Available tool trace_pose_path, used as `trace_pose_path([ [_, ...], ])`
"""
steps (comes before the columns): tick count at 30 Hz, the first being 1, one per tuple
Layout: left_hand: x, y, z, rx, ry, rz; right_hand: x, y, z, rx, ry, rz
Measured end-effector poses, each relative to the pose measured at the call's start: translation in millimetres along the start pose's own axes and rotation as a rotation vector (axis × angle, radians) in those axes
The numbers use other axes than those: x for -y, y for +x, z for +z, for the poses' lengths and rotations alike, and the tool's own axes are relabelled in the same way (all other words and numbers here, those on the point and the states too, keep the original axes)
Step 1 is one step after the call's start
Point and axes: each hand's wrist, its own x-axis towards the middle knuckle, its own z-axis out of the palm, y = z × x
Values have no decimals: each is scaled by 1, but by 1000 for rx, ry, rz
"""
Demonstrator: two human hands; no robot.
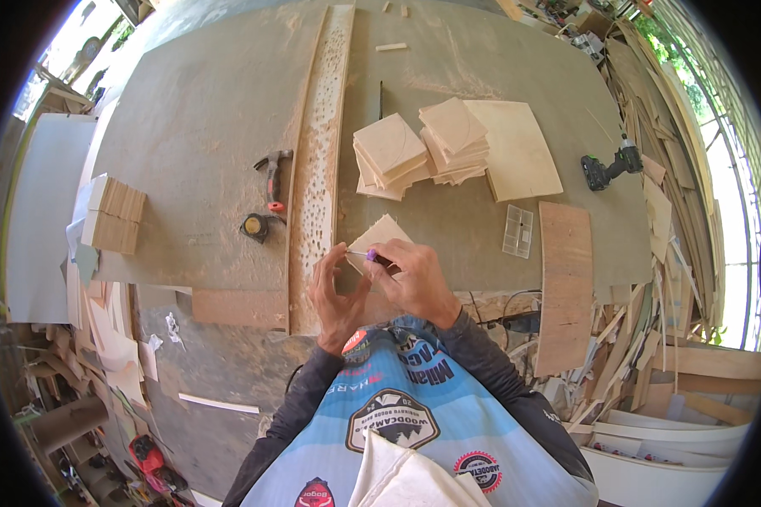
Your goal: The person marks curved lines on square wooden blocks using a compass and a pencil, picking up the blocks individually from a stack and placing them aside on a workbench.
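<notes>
My right hand [416,277] is closed round a small tool with a purple handle [372,254]. The tool's thin metal shaft points left, toward the fingertips of my left hand [336,297]. Those fingers are curled at the shaft's tip; whatever they pinch is too small to make out. Beneath both hands lies a square piece of pale wood [385,228], partly covered by them. Beyond it stand two uneven stacks of similar squares, a left stack [391,145] and a right stack [454,128], with curved lines on their top pieces.
A larger pale board [516,152] lies beside the stacks. To the right are a cordless drill [610,164], a clear compartment box [518,231] and a brown plank [566,279]. Left of the long perforated strip [321,127] lie a hammer [273,180], a tape measure [256,226] and more stacked wood [115,215].
</notes>
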Motion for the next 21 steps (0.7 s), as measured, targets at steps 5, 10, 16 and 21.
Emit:
trace_pose_path([
  [5, -3, 3, 1, -13, 6, -14, 12, 14, -9, 120, 87, 99],
  [10, -8, 2, 1, -20, -38, -45, 15, 17, -9, 138, 144, 121],
  [16, -5, 3, 2, -36, -34, 2, 11, 5, -11, 126, 118, 140],
  [21, -7, 4, 2, -30, -49, 13, 6, -1, -9, 64, 130, 172],
])
